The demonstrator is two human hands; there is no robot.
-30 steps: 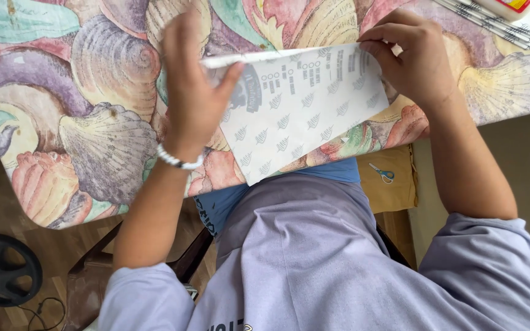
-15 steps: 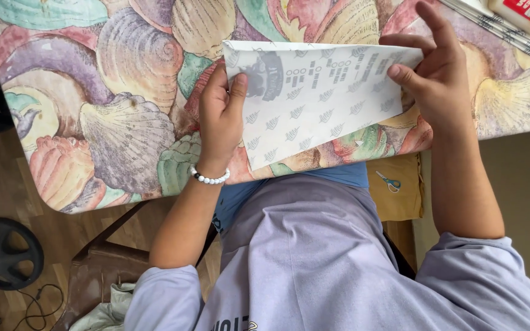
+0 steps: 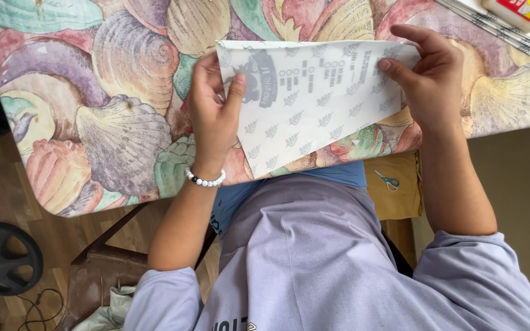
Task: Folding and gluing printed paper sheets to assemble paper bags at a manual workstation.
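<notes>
Folded paper held over shell-print tabletop

The folded white printed sheet (image 3: pixel 314 101) lies on the tabletop (image 3: pixel 105 92), near its front edge. The left hand (image 3: pixel 213 116) pinches its left end; the right hand (image 3: pixel 427 79) pinches its right corner. Small scissors (image 3: pixel 389 181) lie below the edge

1 folded paper sheet (image 3: pixel 314 104), 2 hands on it – left hand (image 3: pixel 213 116), right hand (image 3: pixel 430 79). 1 bead bracelet (image 3: pixel 207 179), 1 pr scissors (image 3: pixel 387 181), 1 bottle (image 3: pixel 522 11), 1 desk (image 3: pixel 111 122).
</notes>
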